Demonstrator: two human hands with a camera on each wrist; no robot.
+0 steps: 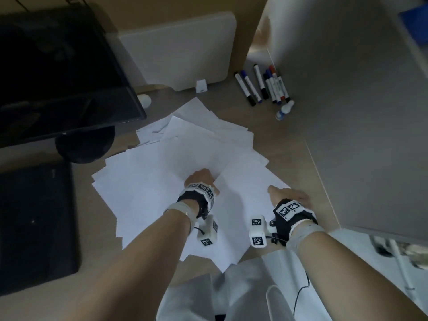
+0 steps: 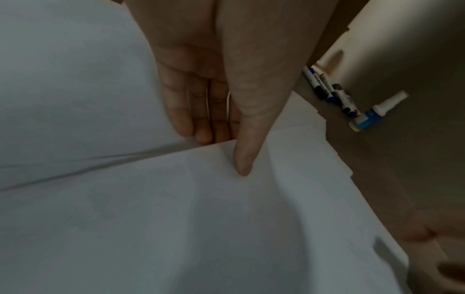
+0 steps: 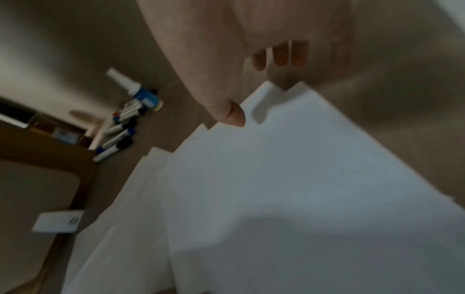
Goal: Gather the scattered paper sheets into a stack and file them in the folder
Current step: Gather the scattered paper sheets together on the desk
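Observation:
Several white paper sheets lie fanned out over the middle of the desk. My left hand is on them near the centre. In the left wrist view its fingers slip under the edge of a sheet while the thumb presses on top, so it pinches that sheet. My right hand sits at the right edge of the papers. Its thumb tip is at their stepped corners and its fingers curl loosely over bare desk. A flat black object, probably the folder, lies shut at the left.
A dark monitor on a round foot stands at the back left. A white board leans at the back. Several markers and a small blue-and-white bottle lie at the back right. A grey partition bounds the right side.

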